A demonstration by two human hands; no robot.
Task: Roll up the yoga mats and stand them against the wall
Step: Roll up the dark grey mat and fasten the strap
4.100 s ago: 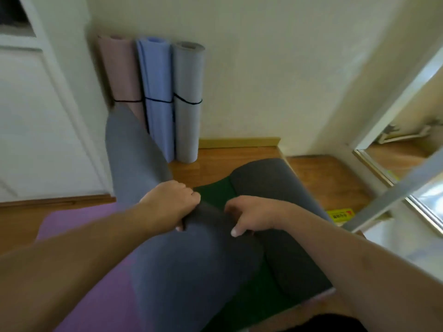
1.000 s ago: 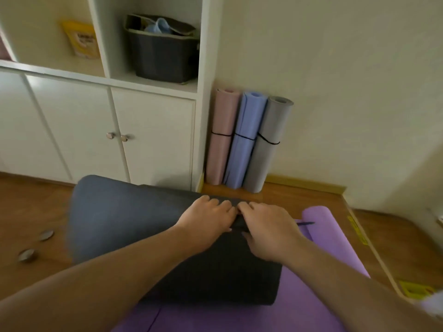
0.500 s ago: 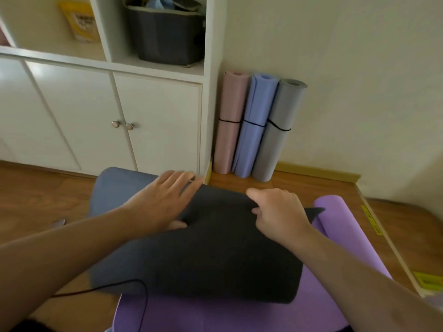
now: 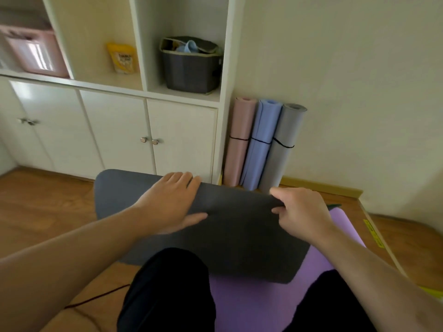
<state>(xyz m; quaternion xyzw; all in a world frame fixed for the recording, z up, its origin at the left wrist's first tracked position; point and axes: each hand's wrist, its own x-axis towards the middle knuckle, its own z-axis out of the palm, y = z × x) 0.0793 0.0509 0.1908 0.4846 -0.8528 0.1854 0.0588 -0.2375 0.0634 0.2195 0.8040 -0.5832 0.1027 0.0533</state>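
Head view: the dark grey mat (image 4: 230, 236) lies over the purple mat (image 4: 251, 305), so most of the purple one is hidden, and knees cover its near end. Left hand (image 4: 172, 202) rests flat, fingers straight, on the grey mat; right hand (image 4: 299, 212) pinches its far edge. Since half a second ago the camera's tilted up, grips unchanged.

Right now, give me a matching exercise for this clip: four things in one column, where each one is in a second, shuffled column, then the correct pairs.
Things:
1. dark grey mat
2. purple mat
3. blue rolled mat
4. dark basket

Places:
A. on the open shelf
B. flat on the floor, under another mat
C. under the left hand, with the right hand gripping its far edge
D. standing at the wall between a pink roll and a grey roll

Pairs: 1-C, 2-B, 3-D, 4-A
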